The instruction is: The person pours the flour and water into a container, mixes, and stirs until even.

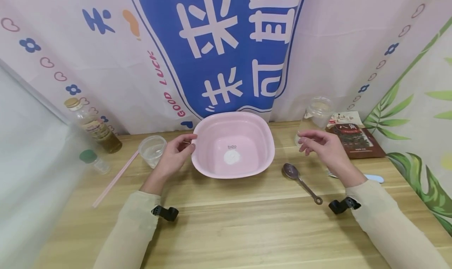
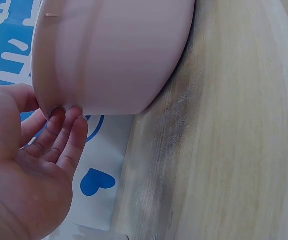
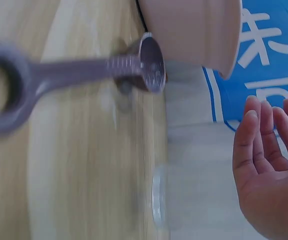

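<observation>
Already in the basin: the pink basin (image 1: 234, 145) stands on the tabletop (image 1: 226, 222) with a small white heap (image 1: 232, 157) on its bottom; what the heap is I cannot tell.
Left hand: the left hand (image 1: 175, 153) touches the basin's left rim with relaxed, nearly straight fingers (image 2: 66, 137); it grips nothing.
Right hand: the right hand (image 1: 323, 145) hovers right of the basin, apart from it, fingers loosely bent and empty.
Spoon: the metal spoon (image 1: 301, 177) lies on the tabletop between the basin and the right hand, untouched.
Other vessels: a clear plastic cup (image 1: 152, 149) stands just beside the left hand; a clear jar (image 1: 319, 111) stands behind the right hand.
Done, by my judgement: one portion seems to have gone into the basin, and the spoon is set down.
Left, by my judgement: no liquid shows in the basin and nothing is mixed, so most of the work looks undone.
</observation>
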Demonstrator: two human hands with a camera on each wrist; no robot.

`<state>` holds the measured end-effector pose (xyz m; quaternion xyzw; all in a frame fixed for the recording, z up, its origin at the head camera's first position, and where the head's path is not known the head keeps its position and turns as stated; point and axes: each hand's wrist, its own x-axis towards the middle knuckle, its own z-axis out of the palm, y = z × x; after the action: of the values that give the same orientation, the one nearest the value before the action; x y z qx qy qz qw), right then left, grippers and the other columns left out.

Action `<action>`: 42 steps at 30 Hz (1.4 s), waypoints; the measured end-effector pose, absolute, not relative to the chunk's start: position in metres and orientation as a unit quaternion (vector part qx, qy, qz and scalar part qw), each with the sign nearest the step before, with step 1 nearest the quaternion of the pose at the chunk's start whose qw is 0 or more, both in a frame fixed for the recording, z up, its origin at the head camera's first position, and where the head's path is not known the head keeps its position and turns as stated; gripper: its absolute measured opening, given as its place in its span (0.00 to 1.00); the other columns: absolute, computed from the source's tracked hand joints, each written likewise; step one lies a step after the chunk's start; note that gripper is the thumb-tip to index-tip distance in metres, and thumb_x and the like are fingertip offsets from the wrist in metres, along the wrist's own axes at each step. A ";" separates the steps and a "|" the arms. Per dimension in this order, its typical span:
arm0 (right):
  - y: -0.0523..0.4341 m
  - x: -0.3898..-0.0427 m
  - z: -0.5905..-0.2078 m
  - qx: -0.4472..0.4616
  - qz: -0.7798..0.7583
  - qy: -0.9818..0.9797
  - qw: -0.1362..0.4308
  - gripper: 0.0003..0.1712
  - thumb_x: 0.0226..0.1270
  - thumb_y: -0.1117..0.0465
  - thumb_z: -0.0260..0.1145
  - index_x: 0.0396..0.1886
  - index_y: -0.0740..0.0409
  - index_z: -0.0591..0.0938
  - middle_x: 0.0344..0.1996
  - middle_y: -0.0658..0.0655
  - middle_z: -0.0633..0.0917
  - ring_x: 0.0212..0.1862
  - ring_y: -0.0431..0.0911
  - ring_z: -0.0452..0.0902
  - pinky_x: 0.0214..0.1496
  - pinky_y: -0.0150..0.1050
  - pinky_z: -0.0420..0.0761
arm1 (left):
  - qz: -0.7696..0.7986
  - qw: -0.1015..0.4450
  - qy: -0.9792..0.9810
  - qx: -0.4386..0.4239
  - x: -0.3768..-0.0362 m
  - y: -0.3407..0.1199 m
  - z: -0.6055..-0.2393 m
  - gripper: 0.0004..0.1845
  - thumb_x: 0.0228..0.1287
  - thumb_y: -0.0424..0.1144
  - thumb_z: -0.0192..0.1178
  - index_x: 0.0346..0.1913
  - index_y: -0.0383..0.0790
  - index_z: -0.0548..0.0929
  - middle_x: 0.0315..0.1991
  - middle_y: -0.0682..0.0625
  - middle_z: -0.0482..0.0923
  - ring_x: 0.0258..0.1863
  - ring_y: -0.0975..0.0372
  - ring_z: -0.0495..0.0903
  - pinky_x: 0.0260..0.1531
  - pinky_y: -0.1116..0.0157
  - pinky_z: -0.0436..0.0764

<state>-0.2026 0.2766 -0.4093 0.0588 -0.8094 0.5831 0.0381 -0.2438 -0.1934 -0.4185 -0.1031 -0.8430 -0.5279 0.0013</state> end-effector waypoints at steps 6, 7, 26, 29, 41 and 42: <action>0.299 -0.193 -0.413 0.049 0.554 -0.826 0.085 0.19 0.82 0.58 0.67 0.61 0.68 0.84 0.36 0.37 0.91 0.37 0.37 0.89 0.40 0.30 0.88 | -0.527 0.001 -0.844 -0.103 -0.244 -0.195 -0.419 0.21 0.79 0.34 0.59 0.69 0.32 0.81 0.56 0.31 0.84 0.45 0.59 0.80 0.42 0.75 0.79; 0.302 -0.191 -0.413 0.046 0.553 -0.826 0.094 0.19 0.82 0.58 0.67 0.61 0.68 0.84 0.36 0.36 0.91 0.37 0.37 0.88 0.40 0.29 0.87 | -0.527 0.000 -0.844 -0.103 -0.244 -0.195 -0.419 0.21 0.79 0.34 0.59 0.69 0.32 0.81 0.56 0.31 0.84 0.45 0.59 0.80 0.42 0.75 0.79; 0.341 -0.209 -0.421 -0.007 0.471 -0.877 0.091 0.39 0.80 0.47 0.69 0.81 0.60 0.69 0.66 0.56 0.82 0.62 0.35 0.79 0.54 0.12 0.72 | -0.516 -0.007 -0.851 -0.098 -0.245 -0.198 -0.420 0.22 0.79 0.36 0.59 0.70 0.34 0.81 0.56 0.34 0.82 0.47 0.56 0.80 0.41 0.73 0.79; 0.339 -0.216 -0.420 -0.001 0.490 -0.869 0.072 0.47 0.79 0.48 0.69 0.86 0.60 0.59 0.76 0.69 0.72 0.74 0.56 0.74 0.61 0.14 0.73 | -0.515 -0.006 -0.851 -0.100 -0.245 -0.197 -0.420 0.22 0.79 0.36 0.59 0.70 0.34 0.81 0.56 0.34 0.82 0.47 0.56 0.80 0.41 0.73 0.79; 0.325 -0.242 -0.424 -0.021 0.554 -0.831 0.046 0.62 0.77 0.51 0.73 0.90 0.55 0.38 0.86 0.71 0.53 0.85 0.69 0.54 0.86 0.65 0.58 | -0.517 -0.006 -0.850 -0.104 -0.245 -0.195 -0.419 0.22 0.79 0.36 0.59 0.70 0.33 0.80 0.56 0.33 0.83 0.45 0.59 0.80 0.40 0.74 0.79; 0.323 -0.243 -0.424 -0.021 0.553 -0.832 0.050 0.62 0.76 0.51 0.73 0.90 0.55 0.38 0.86 0.71 0.53 0.84 0.69 0.55 0.86 0.66 0.58 | -0.517 -0.007 -0.850 -0.103 -0.245 -0.194 -0.418 0.22 0.79 0.36 0.59 0.70 0.33 0.80 0.55 0.34 0.83 0.45 0.59 0.80 0.40 0.74 0.79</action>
<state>-0.2430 0.3233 -0.4242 -0.0213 -0.8315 0.5529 0.0497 -0.2446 -0.1940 -0.4183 -0.1028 -0.8499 -0.5168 -0.0067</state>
